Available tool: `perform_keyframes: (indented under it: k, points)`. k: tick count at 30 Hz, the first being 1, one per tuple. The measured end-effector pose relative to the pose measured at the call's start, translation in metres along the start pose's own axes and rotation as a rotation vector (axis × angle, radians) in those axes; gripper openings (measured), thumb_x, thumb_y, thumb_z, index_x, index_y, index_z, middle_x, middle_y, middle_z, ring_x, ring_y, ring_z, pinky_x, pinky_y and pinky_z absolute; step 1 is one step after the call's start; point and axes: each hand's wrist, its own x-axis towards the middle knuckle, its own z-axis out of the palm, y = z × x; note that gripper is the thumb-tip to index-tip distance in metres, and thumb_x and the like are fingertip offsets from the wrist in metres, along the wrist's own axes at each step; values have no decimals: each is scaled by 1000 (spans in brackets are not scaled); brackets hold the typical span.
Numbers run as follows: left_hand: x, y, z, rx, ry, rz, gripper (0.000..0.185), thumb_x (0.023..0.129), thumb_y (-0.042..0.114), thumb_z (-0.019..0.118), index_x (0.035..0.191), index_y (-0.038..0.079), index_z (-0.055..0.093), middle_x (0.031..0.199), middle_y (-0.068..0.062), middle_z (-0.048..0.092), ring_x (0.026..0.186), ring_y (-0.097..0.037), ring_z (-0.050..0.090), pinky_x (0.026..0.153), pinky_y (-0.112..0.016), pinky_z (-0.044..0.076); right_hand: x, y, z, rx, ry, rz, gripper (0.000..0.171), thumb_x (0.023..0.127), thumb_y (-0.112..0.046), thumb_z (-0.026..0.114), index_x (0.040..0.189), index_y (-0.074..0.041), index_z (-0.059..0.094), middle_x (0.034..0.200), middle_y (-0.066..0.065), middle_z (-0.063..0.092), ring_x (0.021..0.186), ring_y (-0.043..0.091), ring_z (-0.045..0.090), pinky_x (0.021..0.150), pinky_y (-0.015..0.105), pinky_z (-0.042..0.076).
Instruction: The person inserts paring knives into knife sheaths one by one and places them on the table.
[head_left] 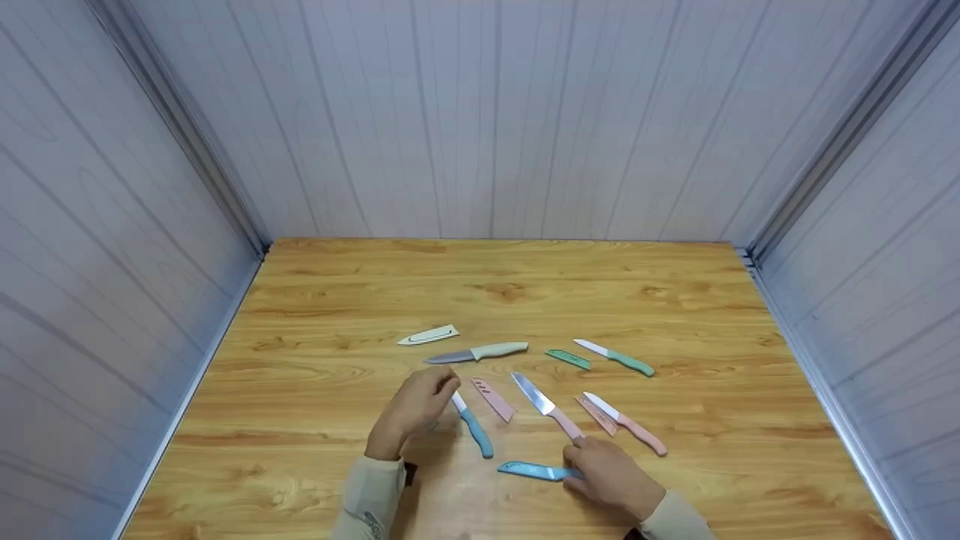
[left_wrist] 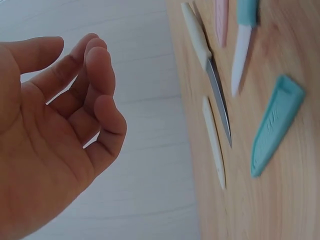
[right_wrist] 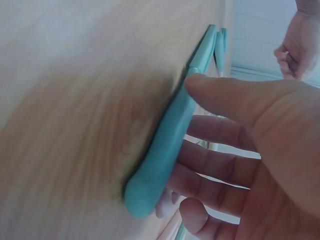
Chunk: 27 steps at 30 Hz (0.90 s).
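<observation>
Right now, the sheathed blue knife (head_left: 534,471) lies on the table (head_left: 337,285) nearest my body, its handle between my right hand's (head_left: 611,476) thumb and fingers. The handle of a larger pink knife (head_left: 551,411) reaches up to that same hand. My left hand (head_left: 416,405) holds nothing, its fingers loosely bent above the table by a bare blue knife (head_left: 478,435) and its blue sheath (left_wrist: 277,127). Between the bare blue and larger pink knives is a pink sheath (head_left: 493,400). Farther off lie a cream knife (head_left: 480,352) with a cream sheath (head_left: 429,335), and, rightward, a green knife (head_left: 615,358).
</observation>
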Motion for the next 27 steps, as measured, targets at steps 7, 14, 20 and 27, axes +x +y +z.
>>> perform_keyframes:
  k: [7,14,20,27]
  points:
    - [5,-25,-3,189,-27,-71,12,91,5,55,96,0,66,86,-6,57,77,-20,55,69,-38,47,1,5,-5,39,30,7,21,85,-30,71,82,-12,62,77,-5,53,65,6,45,59,28,42]
    - [2,-51,6,376,-60,-83,12,83,-3,66,92,3,70,94,-11,57,86,-30,53,76,-46,45,1,7,-5,88,3,49,19,87,-29,68,86,-11,63,76,-5,52,63,5,42,57,26,40]
    - [-5,-58,14,454,-95,-115,18,80,-7,64,83,10,70,97,-8,57,89,-29,49,80,-48,40,1,6,-7,106,-7,59,17,88,-26,66,87,-10,63,76,-7,52,61,4,41,56,24,39]
    - [-8,-58,12,492,-73,-98,21,80,-8,62,85,10,70,92,-7,59,85,-29,50,77,-46,38,8,4,-13,108,36,42,10,89,-19,64,85,-11,63,76,-6,53,65,7,46,59,28,44]
